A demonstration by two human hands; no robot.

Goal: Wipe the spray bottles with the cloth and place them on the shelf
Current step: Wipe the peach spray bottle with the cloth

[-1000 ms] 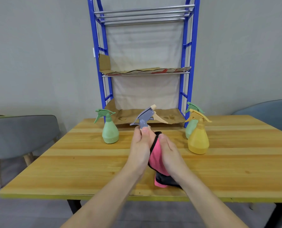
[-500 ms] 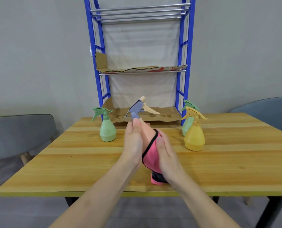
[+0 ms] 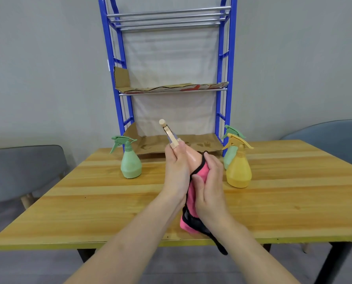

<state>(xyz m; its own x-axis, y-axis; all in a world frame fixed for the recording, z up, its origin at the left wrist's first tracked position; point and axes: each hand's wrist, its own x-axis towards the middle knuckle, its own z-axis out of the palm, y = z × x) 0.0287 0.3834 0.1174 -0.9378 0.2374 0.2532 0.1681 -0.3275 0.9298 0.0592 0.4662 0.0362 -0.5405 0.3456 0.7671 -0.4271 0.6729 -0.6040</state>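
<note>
Fingers point(image 3: 177, 158) of left hand point(image 3: 176, 174) grip peach bottle point(image 3: 192, 158); right hand point(image 3: 210, 181) clasps cloth point(image 3: 200, 170); green bottle point(image 3: 131, 167), yellow bottle point(image 3: 238, 171) flank

Peach spray bottle point(image 3: 192, 158): smooth plastic, glossy, with a bright highlight on the shoulder. Its trigger head point(image 3: 168, 132): hard plastic, duller. Pink cloth point(image 3: 199, 174): soft matt fabric with black stitched edging. Left green bottle point(image 3: 131, 165), yellow bottle point(image 3: 238, 171) and rear green bottle point(image 3: 229, 155): matt plastic. Table point(image 3: 89, 201): smooth wood planks, visible grain, light satin sheen. Shelf frame point(image 3: 107, 58): blue painted metal. Rails point(image 3: 166, 15): bare silvery metal, shiny. Cardboard sheets point(image 3: 160, 146) on the shelves: brown, matt, rough; the lower one is stained. White backing sheet point(image 3: 171, 58): matt, creased. Left chair point(image 3: 23, 171): grey woven upholstery, matt.
</note>
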